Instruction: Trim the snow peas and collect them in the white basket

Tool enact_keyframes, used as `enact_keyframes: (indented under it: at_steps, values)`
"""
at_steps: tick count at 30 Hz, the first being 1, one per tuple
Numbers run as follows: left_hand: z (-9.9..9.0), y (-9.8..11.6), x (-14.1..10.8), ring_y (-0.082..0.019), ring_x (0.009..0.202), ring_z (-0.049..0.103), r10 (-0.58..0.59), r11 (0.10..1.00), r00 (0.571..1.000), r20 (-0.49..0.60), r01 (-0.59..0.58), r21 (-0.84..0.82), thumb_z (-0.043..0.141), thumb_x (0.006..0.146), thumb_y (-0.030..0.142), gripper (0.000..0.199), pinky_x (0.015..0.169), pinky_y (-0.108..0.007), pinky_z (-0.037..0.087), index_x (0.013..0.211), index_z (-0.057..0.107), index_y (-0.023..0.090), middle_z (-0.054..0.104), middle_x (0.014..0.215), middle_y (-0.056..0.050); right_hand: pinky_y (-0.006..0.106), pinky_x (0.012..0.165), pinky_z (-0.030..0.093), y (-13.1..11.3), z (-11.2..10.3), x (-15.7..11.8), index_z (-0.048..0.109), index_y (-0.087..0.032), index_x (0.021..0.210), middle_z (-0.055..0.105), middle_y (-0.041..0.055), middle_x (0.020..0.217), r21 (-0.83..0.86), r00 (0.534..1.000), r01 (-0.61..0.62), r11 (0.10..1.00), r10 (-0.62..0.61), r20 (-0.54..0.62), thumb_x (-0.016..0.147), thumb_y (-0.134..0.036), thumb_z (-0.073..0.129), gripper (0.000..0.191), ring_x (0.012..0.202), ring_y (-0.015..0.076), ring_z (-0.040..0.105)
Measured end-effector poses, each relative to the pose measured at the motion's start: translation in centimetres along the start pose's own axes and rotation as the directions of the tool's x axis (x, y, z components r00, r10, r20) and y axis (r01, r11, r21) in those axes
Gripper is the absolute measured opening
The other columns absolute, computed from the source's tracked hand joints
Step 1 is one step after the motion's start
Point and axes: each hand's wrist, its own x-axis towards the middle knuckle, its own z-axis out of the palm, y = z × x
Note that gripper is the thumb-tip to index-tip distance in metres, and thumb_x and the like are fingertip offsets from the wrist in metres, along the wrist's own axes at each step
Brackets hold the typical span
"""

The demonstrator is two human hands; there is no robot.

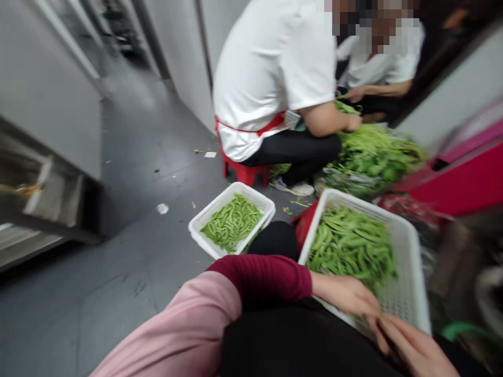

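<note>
Over the near edge of a white plastic basket on my right, my two hands meet with fingertips together. My left hand, coming out of a dark red sleeve, has its fingers closed in a pinch. Against it, my right hand is closed too. Something thin may be between them, but blur and the fingers hide what it is. Green pods, flat like snow peas, fill much of this basket. A smaller white basket on the floor to the left holds more green pods.
A person in a white shirt sits on a red stool ahead, beside a heap of leafy greens. Another person is behind it. A metal shelf stands at left, and scraps lie on the grey floor.
</note>
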Motion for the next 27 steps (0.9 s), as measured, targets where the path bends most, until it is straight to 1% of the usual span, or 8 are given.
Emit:
enact_keyframes:
  at_steps: [3,6,8,10,15,19,22,27]
  values:
    - [0.8,-0.3,-0.4,-0.006,0.043,0.039,-0.173,0.983,0.969,-0.177,0.18,0.029,0.031,0.079,0.018,0.024,0.046,-0.018,0.037,0.079,0.055,0.015,0.05,0.055,0.004,0.023,0.051,0.043,-1.0,0.6,0.3,0.056,-0.019,0.056,0.058,0.003,0.053,0.148,0.946,-0.029,0.988,0.075,-0.316,0.075,-0.05,0.043,0.039,0.052,0.015,0.053]
    - [1.0,-0.5,-0.4,-0.009,0.056,0.048,-0.175,0.891,0.977,-0.121,0.209,0.402,0.041,0.073,0.017,0.018,0.057,-0.02,0.041,0.07,0.058,0.012,0.054,0.061,-0.001,0.025,0.06,0.044,0.0,-0.7,2.2,0.06,-0.016,0.077,0.062,0.0049,0.07,0.431,0.751,0.106,0.896,0.212,-0.625,0.079,-0.045,0.044,0.033,0.058,0.0134,0.055]
    - [0.2,-0.3,-0.5,-0.013,0.067,0.053,-0.144,0.744,0.98,-0.135,0.197,0.639,0.045,0.07,0.014,0.018,0.063,-0.023,0.043,0.079,0.061,0.012,0.057,0.077,-0.006,0.025,0.058,0.044,1.7,-2.5,3.1,0.059,-0.016,0.087,0.061,0.0038,0.076,0.564,0.637,0.279,0.777,0.29,-0.714,0.077,-0.043,0.048,0.031,0.057,0.0109,0.053]
    - [-1.5,0.0,-0.6,-0.014,0.077,0.054,-0.055,0.618,0.98,-0.193,0.185,0.764,0.044,0.07,0.009,0.036,0.066,-0.024,0.043,0.104,0.055,0.016,0.052,0.1,-0.009,0.021,0.051,0.04,3.5,-3.9,3.5,0.059,-0.017,0.086,0.055,-0.0007,0.068,0.622,0.6,0.384,0.683,0.327,-0.73,0.073,-0.039,0.054,0.026,0.05,0.0074,0.048]
    - [-5.8,-0.7,0.5,-0.016,0.076,0.054,-0.202,0.356,0.96,-0.193,0.255,0.899,0.042,0.075,0.009,0.026,0.066,-0.026,0.043,0.092,0.06,0.018,0.053,0.087,-0.007,0.019,0.041,0.029,5.1,-3.4,3.7,0.06,-0.017,0.078,0.04,-0.0078,0.046,0.715,0.741,0.228,0.661,0.359,-0.568,0.067,-0.038,0.061,0.024,0.04,0.0061,0.034]
    - [-6.1,-2.2,1.8,-0.021,0.086,0.052,-0.199,0.175,0.975,-0.1,0.136,0.975,0.041,0.078,0.01,0.021,0.069,-0.031,0.041,0.083,0.061,0.011,0.053,0.094,-0.013,0.02,0.04,0.028,3.9,-1.2,4.1,0.059,-0.017,0.079,0.039,-0.0082,0.044,0.704,0.89,0.069,0.707,0.276,-0.364,0.065,-0.04,0.061,0.027,0.039,0.007,0.034]
    - [-6.3,-2.0,2.1,-0.02,0.082,0.053,-0.264,0.175,0.961,-0.082,0.132,0.976,0.041,0.078,0.009,0.02,0.068,-0.031,0.04,0.081,0.061,0.01,0.055,0.087,-0.013,0.02,0.041,0.028,3.2,-0.6,4.1,0.061,-0.017,0.079,0.042,-0.0069,0.045,0.633,0.935,0.038,0.774,0.195,-0.295,0.068,-0.039,0.057,0.026,0.041,0.0076,0.037]
    - [-7.3,1.3,1.1,-0.015,0.072,0.054,-0.226,0.345,0.952,-0.207,0.277,0.897,0.05,0.075,0.019,0.011,0.063,-0.024,0.038,0.079,0.059,0.014,0.058,0.081,-0.007,0.019,0.035,0.023,2.3,-0.1,4.1,0.062,-0.016,0.082,0.048,-0.0058,0.045,0.627,0.973,-0.038,0.778,0.171,-0.153,0.067,-0.039,0.057,0.028,0.034,0.0062,0.033]
